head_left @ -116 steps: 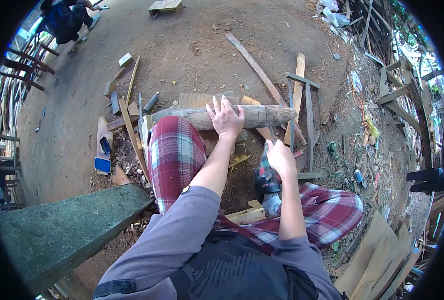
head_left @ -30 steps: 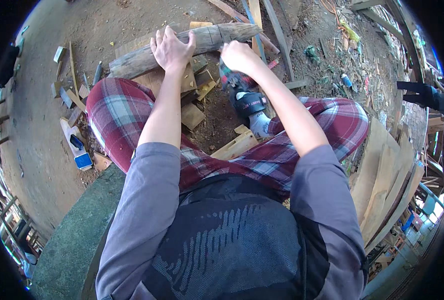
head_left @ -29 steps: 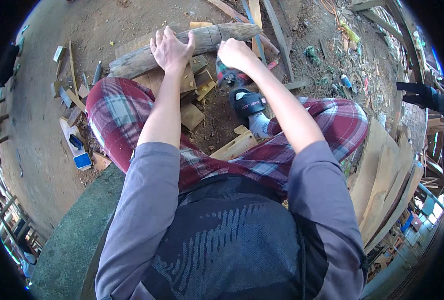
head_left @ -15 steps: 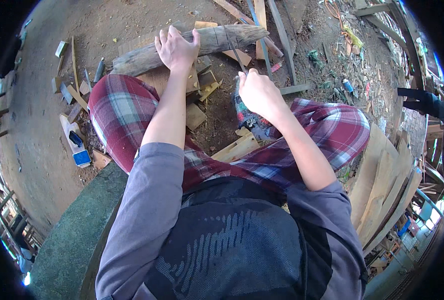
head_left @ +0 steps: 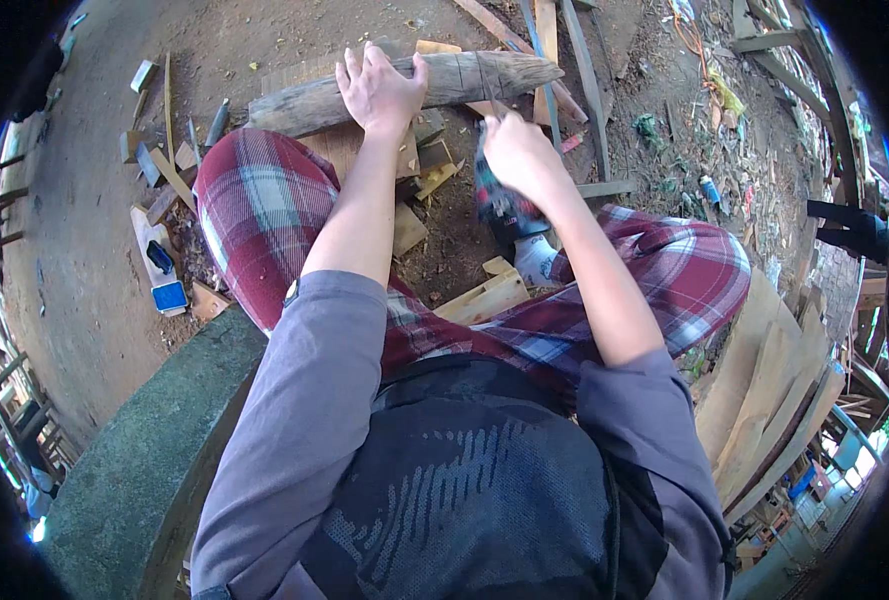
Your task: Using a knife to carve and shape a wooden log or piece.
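Note:
A weathered grey log [head_left: 309, 108], pointed at its right end, lies across scrap wood in front of my knees. My left hand [head_left: 379, 92] presses on its top, fingers spread and thumb apart. My right hand [head_left: 517, 150] is closed round the handle of a hand saw, close to the log's near side. The thin dark saw blade [head_left: 490, 92] stands across the log near its pointed end, seen almost edge-on; its teeth cannot be made out. The handle is mostly hidden in my fist.
Wood offcuts [head_left: 434, 180] lie under and around the log. Long strips [head_left: 586, 90] stretch away on the right. A blue-ended object [head_left: 170, 296] rests on a board at left. Planks [head_left: 754, 380] stand at lower right, beside a green slab [head_left: 154, 440] at lower left.
My right hand has pushed forward with the saw, closer to the log, and less blade shows between. My left hand stays on the log. The whole view has shifted slightly.

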### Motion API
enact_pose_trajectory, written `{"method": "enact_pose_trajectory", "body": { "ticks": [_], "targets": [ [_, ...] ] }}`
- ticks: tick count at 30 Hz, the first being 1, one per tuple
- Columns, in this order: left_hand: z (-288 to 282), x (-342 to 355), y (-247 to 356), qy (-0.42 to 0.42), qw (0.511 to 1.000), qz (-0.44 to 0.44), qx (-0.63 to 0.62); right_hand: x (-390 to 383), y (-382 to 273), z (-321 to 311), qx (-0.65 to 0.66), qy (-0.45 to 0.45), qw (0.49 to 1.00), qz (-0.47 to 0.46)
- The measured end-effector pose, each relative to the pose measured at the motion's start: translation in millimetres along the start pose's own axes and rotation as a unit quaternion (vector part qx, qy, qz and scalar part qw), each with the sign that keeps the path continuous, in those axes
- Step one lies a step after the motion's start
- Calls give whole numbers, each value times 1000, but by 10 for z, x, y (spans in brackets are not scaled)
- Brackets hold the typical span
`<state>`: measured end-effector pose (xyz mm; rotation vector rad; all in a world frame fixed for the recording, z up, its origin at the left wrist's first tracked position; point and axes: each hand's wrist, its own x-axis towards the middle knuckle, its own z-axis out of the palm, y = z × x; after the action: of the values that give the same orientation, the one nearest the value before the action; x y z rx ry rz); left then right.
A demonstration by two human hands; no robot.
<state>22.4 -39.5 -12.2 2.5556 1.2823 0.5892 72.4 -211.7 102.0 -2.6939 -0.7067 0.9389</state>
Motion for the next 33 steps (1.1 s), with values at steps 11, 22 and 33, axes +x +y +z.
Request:
{"method": "enact_pose_trajectory", "body": {
  "ticks": [11, 22, 33],
  "targets": [
    [-40, 39, 156, -5, 999, 33, -36, 563, 50, -5, -14, 26, 1000, -4],
    [51, 32, 0, 32, 999, 17, 7, -513, -76, -242, -26, -12, 999, 29],
    [-60, 30, 416, -32, 997, 45, -53, 1048, 340, 103, -55, -26, 998, 28]
  ]
}}
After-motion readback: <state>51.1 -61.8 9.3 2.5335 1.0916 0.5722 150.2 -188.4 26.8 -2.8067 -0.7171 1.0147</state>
